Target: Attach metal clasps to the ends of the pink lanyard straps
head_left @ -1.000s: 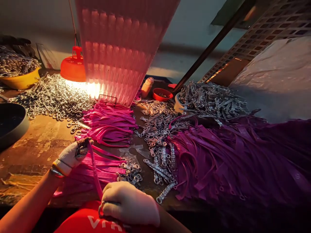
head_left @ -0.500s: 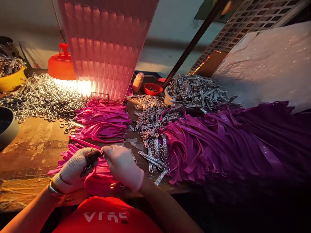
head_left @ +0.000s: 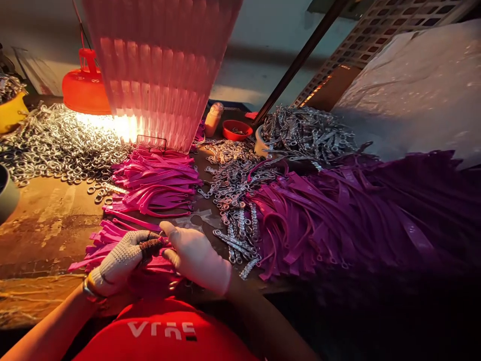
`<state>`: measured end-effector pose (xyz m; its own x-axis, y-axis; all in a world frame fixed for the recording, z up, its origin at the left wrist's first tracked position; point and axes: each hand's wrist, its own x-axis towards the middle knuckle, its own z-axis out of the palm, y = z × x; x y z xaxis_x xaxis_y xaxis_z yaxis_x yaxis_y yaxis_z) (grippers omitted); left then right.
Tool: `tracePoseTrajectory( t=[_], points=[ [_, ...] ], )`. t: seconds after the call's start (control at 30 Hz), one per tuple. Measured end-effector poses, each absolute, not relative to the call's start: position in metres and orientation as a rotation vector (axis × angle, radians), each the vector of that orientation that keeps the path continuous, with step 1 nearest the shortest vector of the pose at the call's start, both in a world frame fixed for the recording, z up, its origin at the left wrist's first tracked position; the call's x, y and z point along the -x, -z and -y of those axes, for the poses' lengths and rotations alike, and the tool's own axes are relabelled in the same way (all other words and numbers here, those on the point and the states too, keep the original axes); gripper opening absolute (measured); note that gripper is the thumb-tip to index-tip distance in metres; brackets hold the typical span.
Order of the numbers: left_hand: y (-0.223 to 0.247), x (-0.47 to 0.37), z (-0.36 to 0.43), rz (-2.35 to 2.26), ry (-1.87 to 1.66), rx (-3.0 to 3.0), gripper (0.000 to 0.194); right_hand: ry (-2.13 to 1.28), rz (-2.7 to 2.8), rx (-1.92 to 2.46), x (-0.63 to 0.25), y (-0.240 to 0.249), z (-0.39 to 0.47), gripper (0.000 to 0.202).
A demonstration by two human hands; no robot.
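My left hand (head_left: 126,258), in a dotted knit glove with dark finger ends, is closed on a pink strap (head_left: 165,244) above the table's front edge. My right hand (head_left: 199,255), in a smooth white glove, curls its thumb and fingers round the same spot from the right. Any small metal part between the fingertips is hidden. Under and left of the hands lies a bunch of pink straps (head_left: 101,244), with a second pile of pink straps (head_left: 158,180) behind it. Textured metal links (head_left: 236,240) lie right of my right hand.
Loose metal rings (head_left: 56,145) are heaped at left under a red lamp (head_left: 84,90). A corrugated sheet (head_left: 161,75) hangs behind. Purple straps (head_left: 319,220) cover the right side. Farther back stand a red bowl (head_left: 237,131), a bottle (head_left: 213,120) and heaped metal links (head_left: 308,133).
My right hand has shifted slightly right and its thumb and fingers have parted more. Pink strap now shows between the hands. The camera view has shifted a little.
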<state>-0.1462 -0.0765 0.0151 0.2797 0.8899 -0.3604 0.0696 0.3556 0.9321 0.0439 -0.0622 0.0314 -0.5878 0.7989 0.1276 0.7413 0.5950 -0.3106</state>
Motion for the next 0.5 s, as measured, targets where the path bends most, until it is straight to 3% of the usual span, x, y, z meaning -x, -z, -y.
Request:
tracePoseTrajectory(
  t=[0.07, 0.2, 0.5],
  points=[
    [-0.014, 0.147, 0.077, -1.185, -0.674, -1.121, 0.032, -0.387, 2.622, 1.26, -0.048, -0.034, 0.061, 0.04],
    [-0.009, 0.147, 0.078, -1.193, -0.583, -1.198, 0.033, -0.35, 2.693, 1.175, -0.052, -0.025, 0.062, 0.01],
    [-0.022, 0.153, 0.064, -1.133, -0.472, -1.079, 0.027, -0.204, 2.697, 1.096, -0.054, -0.002, 0.068, 0.022]
  ],
)
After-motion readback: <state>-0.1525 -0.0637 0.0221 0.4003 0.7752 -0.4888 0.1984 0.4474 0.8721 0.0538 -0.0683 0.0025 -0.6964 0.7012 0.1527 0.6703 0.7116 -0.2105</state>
